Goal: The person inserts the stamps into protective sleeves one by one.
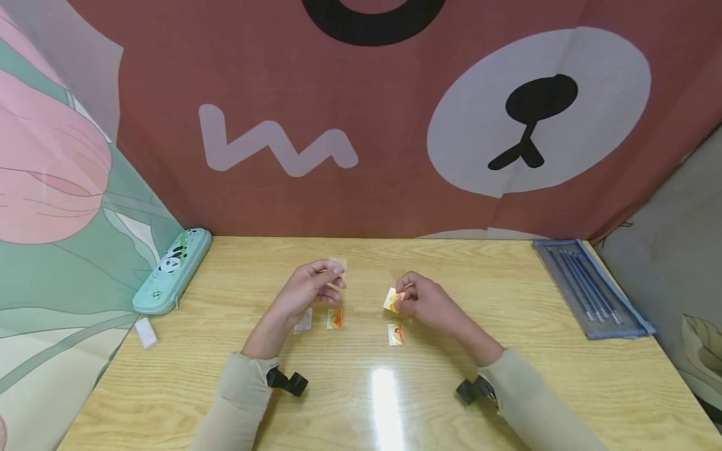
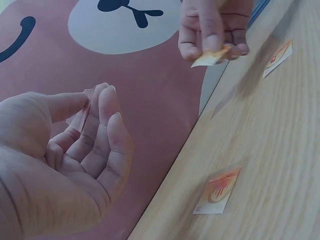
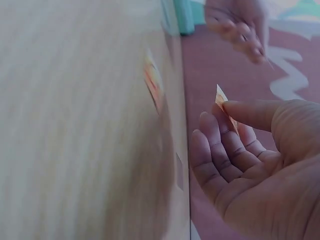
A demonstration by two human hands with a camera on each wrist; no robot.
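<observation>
In the head view my left hand (image 1: 313, 288) pinches a small clear plastic sleeve (image 1: 337, 265) between thumb and fingers, raised above the table. To its right, my right hand (image 1: 425, 300) pinches a small orange-and-cream stamp-like paper (image 1: 390, 300) by its edge. The left wrist view shows the see-through sleeve (image 2: 75, 121) as a thin folded edge at the fingertips. Two similar orange printed papers lie flat on the wood: one (image 1: 334, 319) below the left hand, another (image 1: 395, 334) below the right. Beside the left wrist lies a pale, translucent small piece (image 1: 304, 320), partly covered by the wrist.
A mint pencil case (image 1: 172, 272) with panda pictures stands at the table's back left, a white eraser-like block (image 1: 146, 332) in front of it. At the right edge lies a blue-edged mesh pouch (image 1: 592, 288) holding several thin rods. A printed cloth (image 1: 389, 194) hangs behind.
</observation>
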